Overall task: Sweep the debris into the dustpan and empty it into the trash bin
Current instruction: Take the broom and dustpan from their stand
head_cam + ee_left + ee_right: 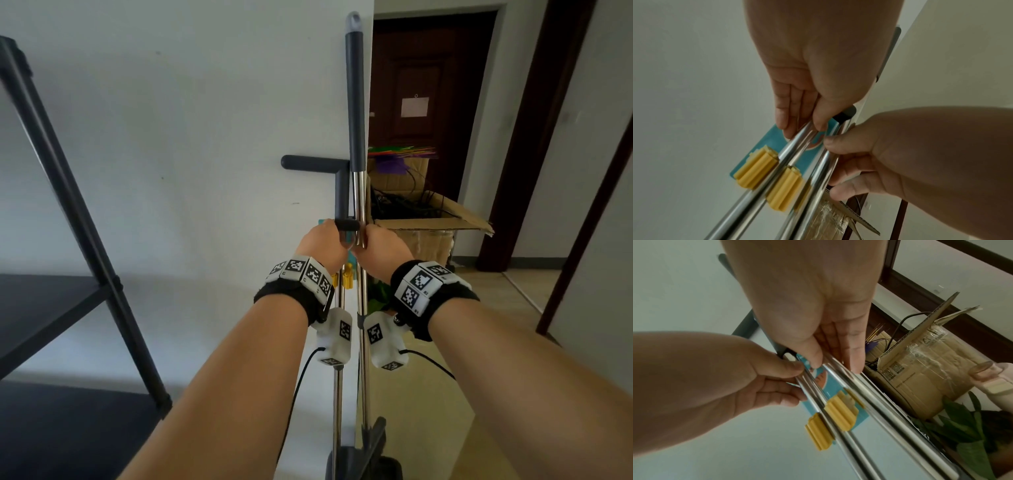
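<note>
Two shiny metal poles stand upright against the white wall. The broom pole (363, 294) is the taller, with a long dark grip (355, 102). The dustpan pole (338, 394) stands to its left with a dark T-shaped grip (315, 162); the dark dustpan (368, 459) shows at the bottom edge. My left hand (329, 240) (803, 128) grips the dustpan pole (756, 186) just above two yellow clamps (754, 168) on a teal wall holder (772, 139). My right hand (376, 243) (835, 365) grips the broom pole (879, 410) at the same height. No debris or bin is visible.
A black metal shelf rack (65, 192) stands at the left. Past the wall corner sit an open cardboard box (431, 226) with cables, green leaves (962, 418) and a dark wooden door (428, 68). Pale floor (507, 308) stretches off to the right.
</note>
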`<state>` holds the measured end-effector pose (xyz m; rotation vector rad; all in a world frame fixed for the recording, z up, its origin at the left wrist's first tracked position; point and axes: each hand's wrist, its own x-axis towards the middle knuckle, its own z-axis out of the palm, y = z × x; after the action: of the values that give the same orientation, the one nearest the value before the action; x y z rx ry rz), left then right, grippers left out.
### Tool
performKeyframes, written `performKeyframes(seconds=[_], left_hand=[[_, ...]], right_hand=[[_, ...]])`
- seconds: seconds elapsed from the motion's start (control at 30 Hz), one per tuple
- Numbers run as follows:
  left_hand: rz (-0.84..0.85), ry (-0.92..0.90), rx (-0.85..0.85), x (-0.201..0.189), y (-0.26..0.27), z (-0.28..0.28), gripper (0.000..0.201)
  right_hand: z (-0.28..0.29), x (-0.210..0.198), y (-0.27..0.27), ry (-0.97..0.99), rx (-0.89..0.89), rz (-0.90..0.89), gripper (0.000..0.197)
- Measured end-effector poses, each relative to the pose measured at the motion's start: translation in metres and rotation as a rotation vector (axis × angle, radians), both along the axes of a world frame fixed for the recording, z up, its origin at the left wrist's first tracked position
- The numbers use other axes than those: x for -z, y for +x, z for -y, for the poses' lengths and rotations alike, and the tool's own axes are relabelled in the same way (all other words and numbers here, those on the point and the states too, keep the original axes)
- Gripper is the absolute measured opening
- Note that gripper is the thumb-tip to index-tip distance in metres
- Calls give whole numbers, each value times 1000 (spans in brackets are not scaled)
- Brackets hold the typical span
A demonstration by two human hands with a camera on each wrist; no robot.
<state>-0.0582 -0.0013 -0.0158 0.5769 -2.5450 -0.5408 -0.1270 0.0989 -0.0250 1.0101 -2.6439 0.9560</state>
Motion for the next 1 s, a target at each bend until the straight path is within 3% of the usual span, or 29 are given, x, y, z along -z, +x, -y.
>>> performKeyframes(seconds=[0.17,0.23,0.5,0.73,0.9,1.0], left_hand=[[-41,57,-11,3,-3,-1,26],[-38,76,-7,3,-4,2,26],[-4,193,49,7,-7,4,21],[-3,197,76,9,-3,2,23],[10,173,142,10,18,-1,22],[21,193,94,18,38,2,23]], right_hand=[[-19,14,-1,118,24,-11,8],[-31,23,-2,132,59,28,13],[-41,21,4,5,109,116,25],[-36,21,18,17,89,122,33],[-37,22,18,22,82,155,32],[-34,31,19,38,59,189,30]])
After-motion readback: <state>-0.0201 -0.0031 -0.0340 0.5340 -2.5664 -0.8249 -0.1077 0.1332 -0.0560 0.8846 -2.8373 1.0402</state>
